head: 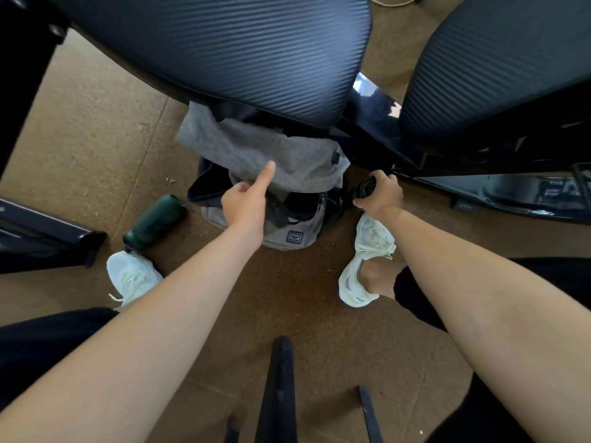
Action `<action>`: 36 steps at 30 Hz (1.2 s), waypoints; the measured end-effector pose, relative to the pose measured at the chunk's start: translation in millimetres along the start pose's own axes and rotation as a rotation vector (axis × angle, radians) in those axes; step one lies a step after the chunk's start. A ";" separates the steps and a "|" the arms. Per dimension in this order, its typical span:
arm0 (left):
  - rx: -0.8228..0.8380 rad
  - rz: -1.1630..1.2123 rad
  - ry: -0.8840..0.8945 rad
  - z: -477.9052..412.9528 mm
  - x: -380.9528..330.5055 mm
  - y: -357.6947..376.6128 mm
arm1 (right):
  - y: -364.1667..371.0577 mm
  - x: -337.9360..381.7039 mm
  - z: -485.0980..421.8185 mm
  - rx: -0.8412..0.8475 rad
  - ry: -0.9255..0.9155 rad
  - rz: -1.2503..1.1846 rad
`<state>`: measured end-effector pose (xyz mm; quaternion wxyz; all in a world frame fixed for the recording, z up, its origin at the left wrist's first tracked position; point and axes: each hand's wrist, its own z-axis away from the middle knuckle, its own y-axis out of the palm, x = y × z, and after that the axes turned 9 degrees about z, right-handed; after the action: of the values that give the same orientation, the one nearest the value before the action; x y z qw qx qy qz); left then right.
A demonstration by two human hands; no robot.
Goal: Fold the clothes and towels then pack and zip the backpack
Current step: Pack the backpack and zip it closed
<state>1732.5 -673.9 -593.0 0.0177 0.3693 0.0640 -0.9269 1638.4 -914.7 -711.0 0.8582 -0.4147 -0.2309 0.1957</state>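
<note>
Left hand (246,203) pinches backpack flap (256,145); right hand's (380,195) fingers (385,180) wrap dark object (364,188).

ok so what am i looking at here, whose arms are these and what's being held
There is no machine here: a person wears one wide-angle camera on the head, so you look down along two bare arms to the floor. A grey backpack sits open between their white sneakers. The left hand pinches grey fabric over the bag's mouth, thumb on top; whether it is the bag's flap or a folded cloth I cannot tell. The right hand grips a dark rounded object beside the bag, too hidden to name. A dark green bottle lies on the brown floor, and black chair seats fill the top.
</note>
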 end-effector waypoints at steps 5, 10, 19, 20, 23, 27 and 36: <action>-0.075 0.096 -0.003 -10.8 -16.2 16.8 | -13.0 -5.1 13.8 -0.091 0.043 -0.090; -0.019 0.250 0.030 -0.7 -41.9 -3.5 | -41.2 4.2 38.0 -0.066 -0.127 -0.032; 0.052 0.355 0.139 44.1 -102.3 -49.7 | -67.2 47.1 126.4 0.044 -0.690 0.372; 0.074 0.329 0.170 47.8 -106.0 -55.1 | -72.3 52.8 136.0 0.062 -0.703 0.340; 0.108 0.281 0.236 57.7 -113.0 -75.7 | -88.5 71.0 166.2 0.134 -0.756 0.255; 0.128 0.252 0.222 63.2 -110.0 -108.6 | -102.0 96.0 212.3 0.267 -0.893 0.283; 0.169 0.146 0.272 65.2 -96.5 -159.3 | -80.4 146.1 238.6 0.394 -0.922 0.518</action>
<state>1745.4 -525.9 -463.0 0.0451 0.4951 -0.0391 -0.8668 1636.0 -736.0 -481.2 0.6534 -0.1614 -0.4319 0.6003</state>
